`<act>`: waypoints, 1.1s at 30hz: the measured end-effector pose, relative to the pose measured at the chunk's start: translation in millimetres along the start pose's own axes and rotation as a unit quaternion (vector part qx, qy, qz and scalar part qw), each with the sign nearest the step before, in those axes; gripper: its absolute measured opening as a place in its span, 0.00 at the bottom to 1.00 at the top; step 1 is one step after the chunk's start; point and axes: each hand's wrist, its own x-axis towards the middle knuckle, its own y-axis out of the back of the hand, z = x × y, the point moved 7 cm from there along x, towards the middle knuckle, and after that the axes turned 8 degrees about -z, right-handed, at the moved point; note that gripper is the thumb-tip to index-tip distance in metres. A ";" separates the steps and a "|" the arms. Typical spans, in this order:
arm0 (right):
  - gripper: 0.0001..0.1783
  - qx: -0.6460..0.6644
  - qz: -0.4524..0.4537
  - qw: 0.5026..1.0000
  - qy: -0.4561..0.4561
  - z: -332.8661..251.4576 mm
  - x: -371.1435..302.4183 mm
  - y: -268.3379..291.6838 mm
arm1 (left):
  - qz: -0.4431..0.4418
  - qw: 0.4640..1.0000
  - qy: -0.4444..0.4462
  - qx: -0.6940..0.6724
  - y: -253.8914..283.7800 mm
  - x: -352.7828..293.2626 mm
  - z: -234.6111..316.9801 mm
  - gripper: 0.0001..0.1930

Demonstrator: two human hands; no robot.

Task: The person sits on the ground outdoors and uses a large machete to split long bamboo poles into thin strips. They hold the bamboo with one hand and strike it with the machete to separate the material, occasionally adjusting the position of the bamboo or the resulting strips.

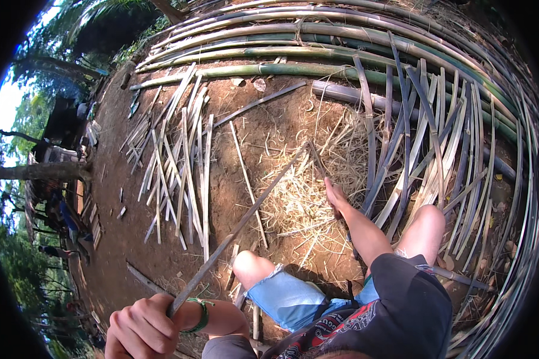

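Observation:
My left hand (142, 326) is closed round the near end of a long, thin bamboo strip (239, 226), with a green band on that wrist. The strip slants away to the upper right over the ground. Its far end meets or lies very close to the dark blade of a knife (317, 160); whether they touch I cannot tell. My right hand (335, 197) grips this knife by its handle, which the fingers mostly hide. Beneath the blade lies a heap of pale, curly bamboo shavings (299, 200), spread between my bent knees and beyond.
Split bamboo strips (185, 155) lie in a loose pile on the left. More strips (443, 137) are fanned out on the right. Long bamboo poles (269, 69) run across the far side. A tree trunk (36, 172) and people are at the far left.

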 end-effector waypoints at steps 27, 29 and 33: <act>0.26 0.229 -0.294 0.879 0.298 -243.6 -394.4 52.2 | 0.274 0.750 -0.121 0.589 38.6 -11.9 21.6 0.21; 0.26 0.229 -0.317 0.863 0.320 -268.1 -415.0 63.3 | 0.314 0.706 -0.153 0.617 30.3 -3.9 13.8 0.23; 0.24 0.218 -0.343 0.830 0.383 -309.9 -447.2 83.9 | 0.299 0.705 -0.196 0.612 15.6 9.9 -10.3 0.24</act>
